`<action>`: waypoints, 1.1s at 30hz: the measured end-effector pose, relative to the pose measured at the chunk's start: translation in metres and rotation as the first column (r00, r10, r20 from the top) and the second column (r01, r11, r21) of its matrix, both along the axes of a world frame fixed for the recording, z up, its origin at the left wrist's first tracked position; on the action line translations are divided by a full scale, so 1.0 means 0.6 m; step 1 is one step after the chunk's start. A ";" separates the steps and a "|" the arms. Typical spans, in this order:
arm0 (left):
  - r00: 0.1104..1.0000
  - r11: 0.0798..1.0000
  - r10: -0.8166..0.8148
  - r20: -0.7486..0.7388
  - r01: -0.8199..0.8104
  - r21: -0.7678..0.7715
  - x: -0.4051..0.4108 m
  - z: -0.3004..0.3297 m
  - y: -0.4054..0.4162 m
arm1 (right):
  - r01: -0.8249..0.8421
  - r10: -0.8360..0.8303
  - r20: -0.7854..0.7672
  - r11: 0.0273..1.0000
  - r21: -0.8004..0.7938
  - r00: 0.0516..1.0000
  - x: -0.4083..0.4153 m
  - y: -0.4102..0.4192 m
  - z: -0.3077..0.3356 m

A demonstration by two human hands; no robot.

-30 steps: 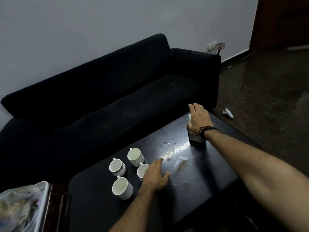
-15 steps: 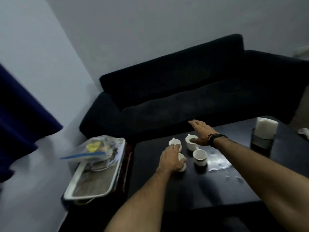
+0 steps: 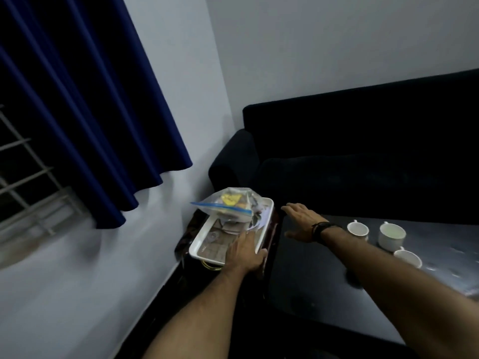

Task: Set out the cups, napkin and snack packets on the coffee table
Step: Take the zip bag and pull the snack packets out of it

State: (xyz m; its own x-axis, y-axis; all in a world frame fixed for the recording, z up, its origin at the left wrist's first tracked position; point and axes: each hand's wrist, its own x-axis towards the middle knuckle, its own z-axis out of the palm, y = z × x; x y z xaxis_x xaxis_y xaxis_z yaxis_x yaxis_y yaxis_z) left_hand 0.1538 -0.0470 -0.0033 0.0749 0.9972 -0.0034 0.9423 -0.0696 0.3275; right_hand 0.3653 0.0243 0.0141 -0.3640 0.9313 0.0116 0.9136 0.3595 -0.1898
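A clear zip bag of snack packets (image 3: 228, 204) lies on a white tray (image 3: 201, 244) left of the black coffee table (image 3: 311, 288). My left hand (image 3: 245, 252) hovers over the tray's near right rim, fingers spread, holding nothing. My right hand (image 3: 300, 222), with a dark wristband, reaches open-palmed over the table's left edge, just right of the tray. Three white cups show on the table: one (image 3: 358, 229) by my wrist, a taller one (image 3: 391, 235) behind, and one (image 3: 408, 257) partly hidden by my forearm.
The tray rests on a dark low side stand (image 3: 186, 237) against the wall. A black sofa (image 3: 363, 156) runs behind the table. A blue curtain (image 3: 85, 107) hangs over a barred window at the left. Wet patches (image 3: 461, 257) glisten on the table's right side.
The view has swung left towards the tray. Both hands left the cups and moved left; the left is now over the tray, the right beside it. The napkin holder is out of view.
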 end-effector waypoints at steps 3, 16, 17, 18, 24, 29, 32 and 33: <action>0.999 0.999 0.043 0.002 -0.043 -0.029 -0.038 -0.017 0.000 | -0.042 0.042 0.005 0.999 -0.033 0.999 -0.059 0.014 -0.025; 0.995 0.987 0.084 -0.047 -0.090 -0.135 -0.093 -0.117 0.061 | -0.056 0.053 -0.087 0.998 -0.030 0.995 -0.176 0.085 -0.113; 0.995 0.985 0.089 -0.041 -0.095 -0.145 -0.093 -0.123 0.066 | -0.058 0.056 -0.094 0.998 -0.019 0.994 -0.183 0.093 -0.113; 0.995 0.983 0.093 -0.041 -0.098 -0.156 -0.093 -0.128 0.071 | -0.059 0.057 -0.102 0.998 -0.018 0.993 -0.190 0.100 -0.112; 0.988 0.985 0.074 -0.135 -0.093 -0.146 -0.093 -0.171 0.087 | -0.042 0.024 -0.150 0.992 -0.120 0.988 -0.243 0.138 -0.100; 0.987 0.978 0.085 -0.139 -0.110 -0.180 -0.091 -0.164 0.099 | 0.033 -0.050 -0.237 0.997 -0.075 0.970 -0.270 0.148 -0.092; 0.989 0.968 0.076 -0.124 -0.103 -0.228 -0.094 -0.154 0.100 | 0.148 -0.151 -0.339 0.988 -0.034 0.929 -0.273 0.139 -0.092; 0.989 0.967 0.073 -0.127 -0.101 -0.234 -0.094 -0.153 0.100 | 0.152 -0.151 -0.354 0.988 -0.025 0.923 -0.270 0.134 -0.091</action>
State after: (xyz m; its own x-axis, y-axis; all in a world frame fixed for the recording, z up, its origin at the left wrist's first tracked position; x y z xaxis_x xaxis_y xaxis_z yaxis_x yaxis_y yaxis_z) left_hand 0.0973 0.0127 -0.0952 -0.0271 0.9688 -0.2464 0.9738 0.0813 0.2126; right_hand 0.2032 0.1048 -0.0406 -0.1899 0.9749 0.1163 0.8308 0.2227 -0.5100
